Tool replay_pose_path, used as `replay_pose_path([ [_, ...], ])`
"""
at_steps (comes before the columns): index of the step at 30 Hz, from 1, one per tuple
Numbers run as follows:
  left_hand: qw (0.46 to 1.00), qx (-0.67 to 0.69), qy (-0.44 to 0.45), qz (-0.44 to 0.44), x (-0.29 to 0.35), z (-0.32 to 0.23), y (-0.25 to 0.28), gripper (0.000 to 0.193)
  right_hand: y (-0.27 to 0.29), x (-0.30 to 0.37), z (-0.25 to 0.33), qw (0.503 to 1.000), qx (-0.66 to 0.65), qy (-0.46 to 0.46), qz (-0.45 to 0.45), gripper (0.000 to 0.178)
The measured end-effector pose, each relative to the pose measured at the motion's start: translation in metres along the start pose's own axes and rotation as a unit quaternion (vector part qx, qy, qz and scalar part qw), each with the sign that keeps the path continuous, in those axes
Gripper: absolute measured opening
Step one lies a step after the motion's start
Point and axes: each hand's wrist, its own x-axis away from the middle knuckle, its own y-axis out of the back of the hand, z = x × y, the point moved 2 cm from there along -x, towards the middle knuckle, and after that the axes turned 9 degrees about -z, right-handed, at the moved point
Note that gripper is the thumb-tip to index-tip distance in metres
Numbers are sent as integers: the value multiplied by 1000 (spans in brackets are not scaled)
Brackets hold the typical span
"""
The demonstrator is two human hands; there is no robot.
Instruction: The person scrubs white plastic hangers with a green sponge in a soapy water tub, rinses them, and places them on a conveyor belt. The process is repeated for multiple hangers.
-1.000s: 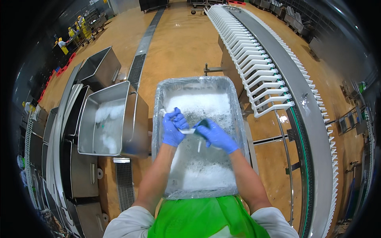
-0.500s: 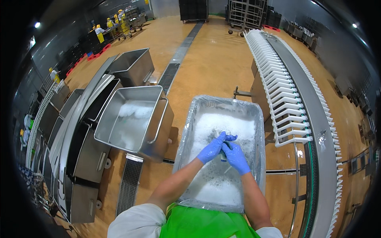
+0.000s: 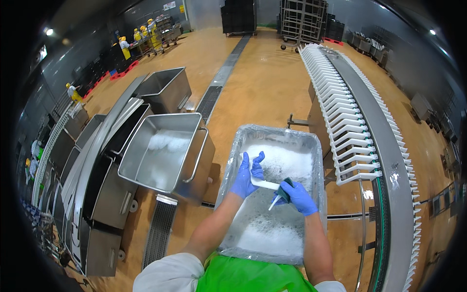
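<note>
Over a plastic-lined tub (image 3: 227, 182) of suds, my blue-gloved left hand (image 3: 245, 180) is closed on one end of a bent white plastic bar (image 3: 265, 184). It looks like the white pieces on the conveyor at the right. My right hand (image 3: 300, 198), also in a blue glove, presses a dark green scouring pad (image 3: 283, 191) around the bar's other part. A thin white arm of the bar slants down below the pad toward the foam. Soapy water (image 3: 265, 236) lies beneath both hands.
A steel cart (image 3: 196, 165) with foamy water stands to the left. Beyond it are more steel bins (image 3: 163, 80) and a curved metal rail (image 3: 109, 117). A conveyor (image 3: 362, 112) lined with white bent pieces runs along the right. Floor drains (image 3: 158, 228) cross the floor; people in yellow (image 3: 154, 36) work far off.
My hands were together over the middle of the tub; now they are apart, left hand to the left, right hand lower right. The white bar and green pad show more plainly between them.
</note>
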Motion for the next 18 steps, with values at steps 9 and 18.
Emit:
replay_pose_path([
  [9, 915, -258, -188, -248, -9, -6, 16, 59, -39, 6, -30, 972, -214, -68, 69, 42],
  [18, 883, -250, -176, -357, -5, 3, 16, 52, -58, 13, -26, 993, 44, 107, 0, 45],
])
